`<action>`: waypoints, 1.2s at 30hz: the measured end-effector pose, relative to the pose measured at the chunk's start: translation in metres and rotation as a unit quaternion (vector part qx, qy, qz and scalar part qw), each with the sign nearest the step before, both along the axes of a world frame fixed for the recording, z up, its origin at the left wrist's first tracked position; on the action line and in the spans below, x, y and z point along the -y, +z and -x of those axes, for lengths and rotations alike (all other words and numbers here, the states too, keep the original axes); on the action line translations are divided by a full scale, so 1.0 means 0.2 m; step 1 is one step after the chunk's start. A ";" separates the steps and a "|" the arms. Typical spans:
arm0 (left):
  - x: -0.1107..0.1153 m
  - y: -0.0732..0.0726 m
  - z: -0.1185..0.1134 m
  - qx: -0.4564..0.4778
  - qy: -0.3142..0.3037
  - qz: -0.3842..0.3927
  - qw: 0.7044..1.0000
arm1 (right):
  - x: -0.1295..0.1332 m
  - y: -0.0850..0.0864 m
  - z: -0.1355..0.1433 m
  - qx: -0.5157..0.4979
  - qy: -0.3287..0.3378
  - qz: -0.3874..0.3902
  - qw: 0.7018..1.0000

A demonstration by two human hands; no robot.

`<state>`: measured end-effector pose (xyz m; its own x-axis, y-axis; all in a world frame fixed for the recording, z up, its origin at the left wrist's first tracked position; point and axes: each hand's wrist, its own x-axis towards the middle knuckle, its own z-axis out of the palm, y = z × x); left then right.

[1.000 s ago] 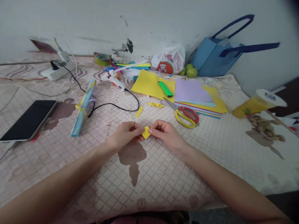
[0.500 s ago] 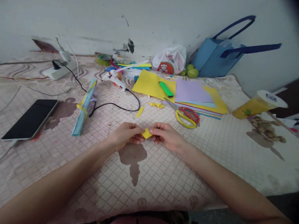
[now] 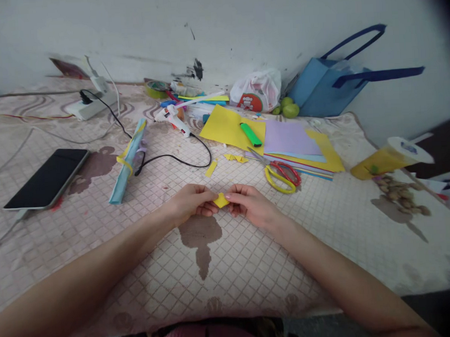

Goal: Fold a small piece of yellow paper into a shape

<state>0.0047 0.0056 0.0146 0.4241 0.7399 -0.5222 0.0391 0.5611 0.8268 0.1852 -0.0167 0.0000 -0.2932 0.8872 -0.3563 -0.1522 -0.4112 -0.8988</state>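
Note:
Between my fingertips is a small folded piece of yellow paper [image 3: 221,200]. My left hand [image 3: 194,203] pinches its left side with thumb and fingers. On the other side, my right hand [image 3: 248,203] grips it the same way, thumb on top. Both hands are just above the tablecloth [image 3: 245,268]. Beyond them lie a flat yellow paper strip [image 3: 211,168] and a folded yellow paper piece [image 3: 235,158]. Scissors [image 3: 280,177] with red and yellow handles rest to the right of these, blades against the paper stack.
Coloured paper sheets [image 3: 291,139] carry a green cutter [image 3: 250,135]. A white glue gun [image 3: 175,122] trails a black cord. Left are a rolled blue paper [image 3: 122,181] and a phone [image 3: 47,179]. Right are a drink cup [image 3: 379,161] and peanuts [image 3: 402,194]; a blue bag [image 3: 315,88] stands behind.
Hardly anything differs. Both hands keep the yellow paper pinched in the same place, and the view has shifted very slightly.

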 end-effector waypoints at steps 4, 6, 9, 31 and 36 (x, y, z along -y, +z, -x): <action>0.00 -0.01 0.00 0.006 0.002 -0.008 1.000 | 0.01 0.01 0.01 0.003 -0.001 -0.016 1.000; 0.00 -0.01 0.00 0.010 0.000 -0.016 1.000 | 0.01 0.01 0.01 0.004 -0.008 -0.025 1.000; 0.01 -0.02 -0.01 0.014 -0.008 -0.027 1.000 | 0.01 0.01 0.01 0.011 -0.024 -0.041 0.999; -0.02 0.00 0.02 0.063 -0.047 0.016 0.997 | 0.03 0.01 0.03 -0.020 -0.029 -0.087 0.996; 0.00 -0.01 0.00 0.086 0.034 0.043 0.995 | 0.02 0.00 0.03 -0.059 -0.048 -0.076 0.994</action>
